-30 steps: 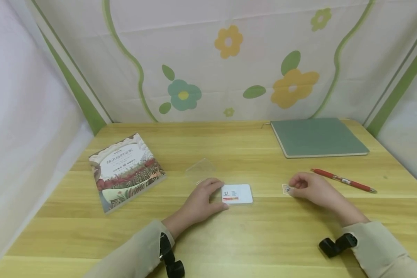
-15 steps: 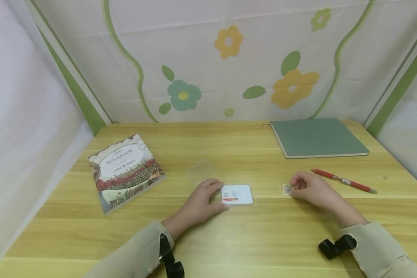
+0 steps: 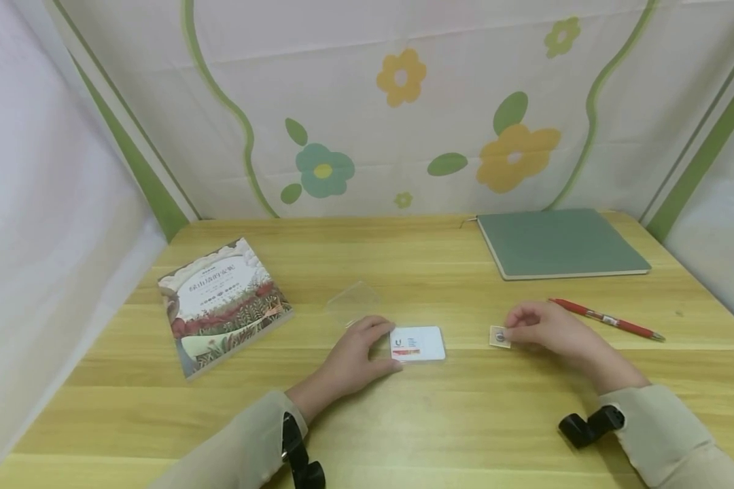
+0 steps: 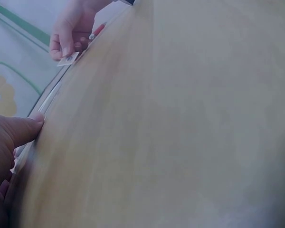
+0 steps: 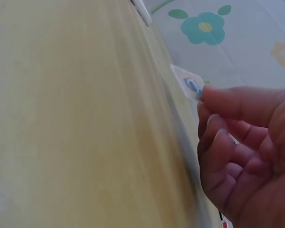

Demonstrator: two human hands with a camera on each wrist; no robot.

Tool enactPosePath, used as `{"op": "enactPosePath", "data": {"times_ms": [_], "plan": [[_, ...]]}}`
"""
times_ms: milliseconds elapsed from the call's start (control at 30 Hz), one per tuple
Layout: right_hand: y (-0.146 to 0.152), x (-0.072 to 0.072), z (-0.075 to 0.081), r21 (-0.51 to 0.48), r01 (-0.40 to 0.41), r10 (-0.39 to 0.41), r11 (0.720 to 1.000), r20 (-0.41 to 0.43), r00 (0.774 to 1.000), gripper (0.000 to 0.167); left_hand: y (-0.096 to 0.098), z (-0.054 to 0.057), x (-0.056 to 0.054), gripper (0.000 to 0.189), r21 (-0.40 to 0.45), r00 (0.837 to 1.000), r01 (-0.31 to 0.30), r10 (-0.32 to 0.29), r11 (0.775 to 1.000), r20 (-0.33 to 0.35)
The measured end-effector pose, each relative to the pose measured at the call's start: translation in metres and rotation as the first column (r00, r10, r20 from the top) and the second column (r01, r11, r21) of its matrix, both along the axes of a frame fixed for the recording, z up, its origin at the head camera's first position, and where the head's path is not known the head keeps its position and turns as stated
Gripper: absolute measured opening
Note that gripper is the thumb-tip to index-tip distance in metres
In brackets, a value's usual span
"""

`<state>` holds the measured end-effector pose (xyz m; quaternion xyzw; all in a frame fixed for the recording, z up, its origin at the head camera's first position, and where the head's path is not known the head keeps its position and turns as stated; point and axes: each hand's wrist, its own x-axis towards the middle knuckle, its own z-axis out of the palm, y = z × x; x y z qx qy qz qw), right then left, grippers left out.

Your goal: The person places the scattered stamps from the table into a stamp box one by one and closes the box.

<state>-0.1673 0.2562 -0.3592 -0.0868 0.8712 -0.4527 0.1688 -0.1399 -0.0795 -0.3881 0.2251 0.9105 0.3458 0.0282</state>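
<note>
A white card (image 3: pixel 417 343) with a U-shaped logo and a red strip lies flat on the table in the head view. My left hand (image 3: pixel 362 353) holds its left end, index finger at the upper corner and thumb (image 4: pixel 28 130) along the lower edge. To the right, my right hand (image 3: pixel 547 331) pinches a small white-bordered square (image 3: pixel 499 337) with a blue mark between thumb and index finger. The right wrist view shows this square (image 5: pixel 185 81) tilted, held by one corner, with the other fingers curled beneath.
A clear plastic sheet (image 3: pixel 355 300) lies just beyond the left hand. A picture-covered book (image 3: pixel 223 305) is at the left. Behind the right hand are a red pen (image 3: pixel 608 319) and a green notebook (image 3: pixel 563 243). A flowered curtain (image 3: pixel 367 122) hangs at the table's back edge.
My right hand has moved the small square slightly left and toward me, turning it so more of it shows. The left hand and white card stay in place.
</note>
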Motion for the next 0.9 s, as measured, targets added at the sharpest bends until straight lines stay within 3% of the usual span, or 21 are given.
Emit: {"op": "enactPosePath", "data": {"times_ms": [467, 900], "plan": [[-0.020, -0.003, 0.010, -0.116, 0.012, 0.001, 0.993, 0.113, 0.994, 0.033, 0.000, -0.001, 0.000, 0.061, 0.004, 1.000, 0.002, -0.002, 1.000, -0.003], [-0.050, -0.005, 0.004, -0.226, -0.012, 0.046, 0.974, 0.146, 0.988, 0.025, 0.000, 0.000, 0.000, 0.062, -0.008, 1.000, -0.001, 0.001, 1.000, -0.001]]}}
